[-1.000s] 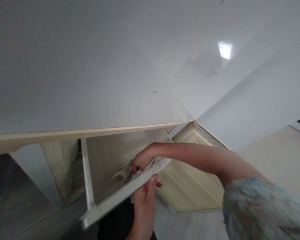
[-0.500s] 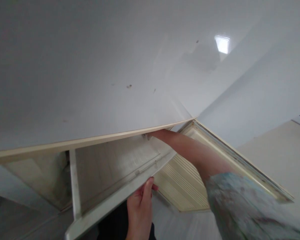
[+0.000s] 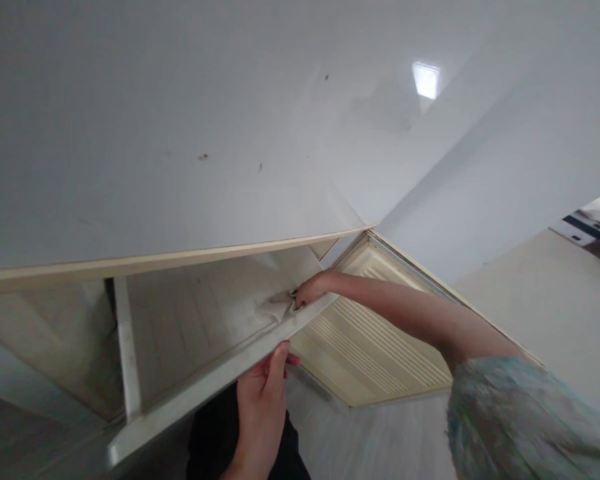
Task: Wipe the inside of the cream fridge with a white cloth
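Observation:
An open pale wooden drawer (image 3: pixel 190 320) juts out under a white glossy tabletop (image 3: pixel 180 133). My left hand (image 3: pixel 260 400) grips the drawer's front panel (image 3: pixel 205 387) from below, thumb against its face. My right hand (image 3: pixel 310 290) reaches inside the drawer near its right end and is closed on a crumpled whitish cloth (image 3: pixel 277 307) that lies against the drawer bottom. My right arm, in a blue-green patterned sleeve (image 3: pixel 520 420), crosses in from the lower right.
A cream ribbed panel (image 3: pixel 370 353) in a frame lies slanted beside the drawer, under my right arm. A white wall (image 3: pixel 505 173) rises on the right. Grey floor (image 3: pixel 380 433) shows below. A ceiling light reflects on the tabletop (image 3: pixel 426 79).
My right hand, with the cloth, went from the drawer's front to deep under the tabletop, then came back out to the front right corner. My left hand stayed on the drawer front.

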The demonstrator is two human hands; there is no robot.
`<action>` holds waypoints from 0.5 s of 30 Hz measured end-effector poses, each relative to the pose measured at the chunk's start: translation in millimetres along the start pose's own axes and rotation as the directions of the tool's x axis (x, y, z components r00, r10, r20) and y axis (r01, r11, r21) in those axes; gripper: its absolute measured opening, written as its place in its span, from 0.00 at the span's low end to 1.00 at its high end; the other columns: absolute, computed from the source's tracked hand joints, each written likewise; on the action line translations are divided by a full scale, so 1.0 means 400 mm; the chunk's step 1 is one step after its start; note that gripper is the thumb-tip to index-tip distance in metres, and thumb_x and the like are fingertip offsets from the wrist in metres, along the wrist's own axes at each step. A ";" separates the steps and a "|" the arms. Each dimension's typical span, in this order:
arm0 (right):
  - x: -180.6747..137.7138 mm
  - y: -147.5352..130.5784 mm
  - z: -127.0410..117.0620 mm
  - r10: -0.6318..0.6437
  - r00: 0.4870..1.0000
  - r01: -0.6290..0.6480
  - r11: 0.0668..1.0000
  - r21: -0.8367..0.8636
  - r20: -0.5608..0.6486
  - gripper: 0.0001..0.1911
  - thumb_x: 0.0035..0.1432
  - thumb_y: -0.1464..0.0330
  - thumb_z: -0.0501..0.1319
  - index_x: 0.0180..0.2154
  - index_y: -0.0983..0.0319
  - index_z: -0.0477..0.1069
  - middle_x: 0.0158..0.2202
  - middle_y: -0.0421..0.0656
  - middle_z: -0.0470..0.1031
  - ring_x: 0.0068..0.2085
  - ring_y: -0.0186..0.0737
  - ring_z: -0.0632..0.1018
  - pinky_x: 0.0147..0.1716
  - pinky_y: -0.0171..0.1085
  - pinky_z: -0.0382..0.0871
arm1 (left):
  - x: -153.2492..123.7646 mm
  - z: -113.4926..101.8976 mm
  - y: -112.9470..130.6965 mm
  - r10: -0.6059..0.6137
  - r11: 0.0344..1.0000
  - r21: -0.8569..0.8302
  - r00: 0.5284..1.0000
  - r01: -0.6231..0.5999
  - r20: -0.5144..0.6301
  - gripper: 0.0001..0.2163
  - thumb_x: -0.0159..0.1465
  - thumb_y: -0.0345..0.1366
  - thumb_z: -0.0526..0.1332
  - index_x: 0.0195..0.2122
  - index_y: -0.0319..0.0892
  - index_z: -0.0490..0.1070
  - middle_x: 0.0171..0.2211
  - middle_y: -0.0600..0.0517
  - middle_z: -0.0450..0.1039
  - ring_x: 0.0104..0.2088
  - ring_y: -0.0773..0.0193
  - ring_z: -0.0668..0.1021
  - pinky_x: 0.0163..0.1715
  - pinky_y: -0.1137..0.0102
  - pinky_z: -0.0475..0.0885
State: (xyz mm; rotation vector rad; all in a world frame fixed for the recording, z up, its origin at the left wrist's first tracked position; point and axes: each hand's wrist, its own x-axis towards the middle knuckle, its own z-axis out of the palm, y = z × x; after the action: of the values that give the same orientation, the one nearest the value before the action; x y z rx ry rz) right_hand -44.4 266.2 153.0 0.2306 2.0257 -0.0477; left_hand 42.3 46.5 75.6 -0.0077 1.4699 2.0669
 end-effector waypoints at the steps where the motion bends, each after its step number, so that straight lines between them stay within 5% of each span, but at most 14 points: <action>1: -0.010 -0.006 -0.007 -0.045 0.998 0.043 0.997 0.060 0.034 0.11 0.62 0.80 0.64 0.42 0.66 0.84 0.34 0.40 0.82 0.37 0.37 0.81 0.41 0.31 0.73 | 0.002 -0.004 0.001 0.004 1.000 0.006 1.000 -0.004 0.010 0.30 0.54 0.69 0.66 0.24 0.43 0.80 0.23 0.49 0.72 0.29 0.58 0.70 0.35 0.64 0.65; 3: -0.044 -0.024 -0.027 -0.186 0.982 0.185 0.961 0.206 -0.016 0.13 0.66 0.79 0.61 0.46 0.65 0.82 0.36 0.39 0.82 0.38 0.36 0.81 0.40 0.30 0.72 | 0.007 -0.015 0.005 0.029 0.999 0.040 0.999 -0.029 0.021 0.30 0.56 0.69 0.66 0.25 0.43 0.81 0.25 0.48 0.75 0.30 0.57 0.71 0.38 0.63 0.66; 5: -0.103 -0.048 -0.033 -0.240 0.914 0.327 0.913 0.245 -0.327 0.13 0.69 0.78 0.58 0.47 0.65 0.80 0.39 0.41 0.82 0.41 0.36 0.80 0.43 0.31 0.71 | 0.013 -0.028 0.014 0.056 0.994 0.088 0.998 -0.058 0.027 0.30 0.57 0.69 0.65 0.27 0.43 0.82 0.28 0.47 0.78 0.32 0.55 0.72 0.41 0.61 0.66; 6: -0.142 -0.063 -0.023 -0.193 0.813 0.356 0.912 0.206 -0.549 0.12 0.70 0.77 0.57 0.47 0.66 0.79 0.41 0.43 0.81 0.43 0.37 0.79 0.45 0.32 0.71 | 0.018 -0.034 0.020 0.060 0.992 0.108 0.998 -0.062 0.023 0.30 0.57 0.69 0.65 0.29 0.43 0.83 0.29 0.46 0.80 0.32 0.54 0.73 0.42 0.60 0.66; 8: -0.226 -0.097 0.037 -0.020 0.434 0.303 0.945 0.125 -0.901 0.13 0.73 0.74 0.54 0.46 0.65 0.77 0.43 0.46 0.80 0.44 0.38 0.78 0.48 0.34 0.70 | 0.029 -0.042 0.037 0.053 0.992 0.113 0.999 -0.054 0.012 0.31 0.56 0.69 0.66 0.34 0.42 0.84 0.33 0.44 0.82 0.35 0.51 0.76 0.45 0.59 0.67; 9: -0.265 -0.118 0.089 0.060 0.253 0.290 0.947 0.135 -0.965 0.13 0.75 0.72 0.52 0.46 0.65 0.76 0.43 0.47 0.79 0.44 0.39 0.78 0.48 0.35 0.70 | 0.037 -0.044 0.048 0.040 0.995 0.095 0.999 -0.042 0.023 0.31 0.56 0.68 0.66 0.37 0.41 0.85 0.35 0.44 0.83 0.37 0.50 0.78 0.48 0.58 0.68; 11: -0.312 -0.169 0.228 0.182 0.054 0.362 0.913 0.189 -0.982 0.17 0.77 0.65 0.51 0.39 0.63 0.74 0.32 0.43 0.75 0.34 0.36 0.75 0.39 0.34 0.69 | 0.058 -0.046 0.074 0.024 0.999 0.023 0.997 -0.025 0.078 0.31 0.57 0.67 0.67 0.42 0.40 0.85 0.42 0.42 0.84 0.45 0.46 0.81 0.56 0.56 0.70; 13: -0.299 -0.232 0.395 0.272 0.040 0.427 0.865 0.263 -0.961 0.19 0.78 0.62 0.51 0.37 0.61 0.74 0.27 0.42 0.73 0.28 0.36 0.73 0.31 0.34 0.68 | 0.089 -0.046 0.105 0.024 0.999 -0.038 0.988 -0.018 0.152 0.31 0.55 0.64 0.71 0.44 0.40 0.84 0.47 0.40 0.84 0.53 0.44 0.81 0.66 0.53 0.67; 15: -0.228 -0.296 0.554 0.226 -0.001 0.400 0.893 0.207 -0.974 0.19 0.77 0.60 0.50 0.44 0.58 0.78 0.33 0.46 0.79 0.33 0.42 0.79 0.34 0.39 0.74 | 0.125 -0.046 0.138 0.014 0.997 -0.076 0.987 -0.001 0.162 0.30 0.50 0.60 0.76 0.43 0.39 0.85 0.48 0.39 0.83 0.58 0.42 0.79 0.73 0.50 0.62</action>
State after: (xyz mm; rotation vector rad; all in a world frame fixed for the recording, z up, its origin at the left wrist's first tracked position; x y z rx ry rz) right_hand 168.9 107.1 126.4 0.5358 3.5879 -0.6400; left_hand -30.6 42.1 99.0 0.1332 1.2953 2.0757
